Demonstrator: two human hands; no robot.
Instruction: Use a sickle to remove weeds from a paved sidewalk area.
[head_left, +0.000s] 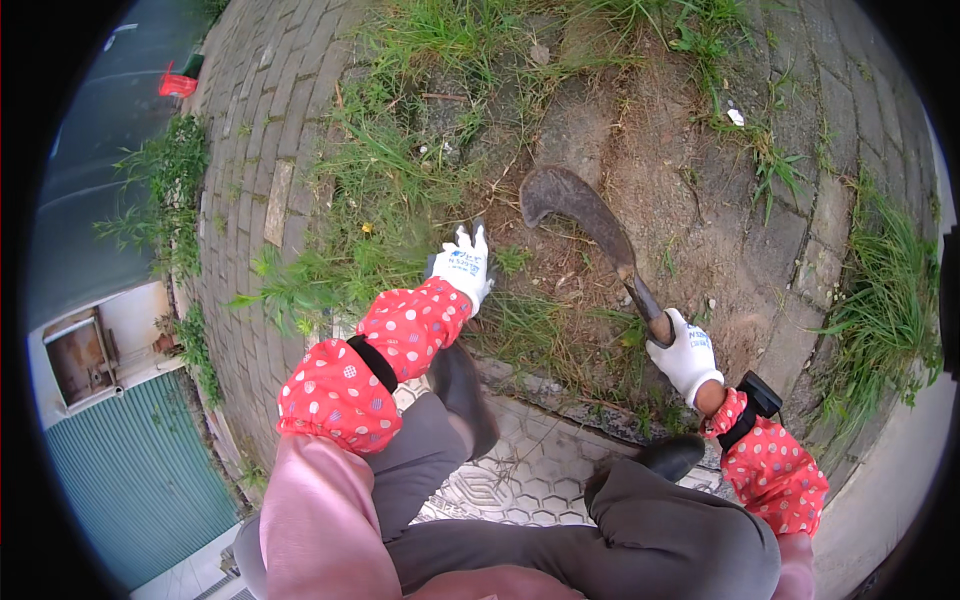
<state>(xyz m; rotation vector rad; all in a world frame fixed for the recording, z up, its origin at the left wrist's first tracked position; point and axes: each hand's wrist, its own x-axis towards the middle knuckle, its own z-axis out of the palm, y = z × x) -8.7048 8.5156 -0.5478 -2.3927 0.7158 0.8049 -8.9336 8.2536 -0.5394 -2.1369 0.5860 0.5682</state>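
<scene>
My right hand (684, 360), in a white work glove with blue print, grips the short handle of a hooked sickle (592, 214). The dark, worn blade reaches up and left over bare soil (675, 202), its hooked tip turned to the left. To the left, my left hand (463, 264) wears a matching glove with dark fingertips. Its fingers are spread at the edge of a patch of green weeds (375, 202), and nothing shows in them. Cut or loose grass (525, 322) lies below that hand, between it and a stone kerb.
My dark shoes (461, 401) rest by the kerb (555, 390) on pale patterned paving (517, 480). Grey paving bricks (247, 142) flank the soil. A grass clump (885, 300) grows at right, near a white scrap (736, 117). A red object (177, 84) stands far left.
</scene>
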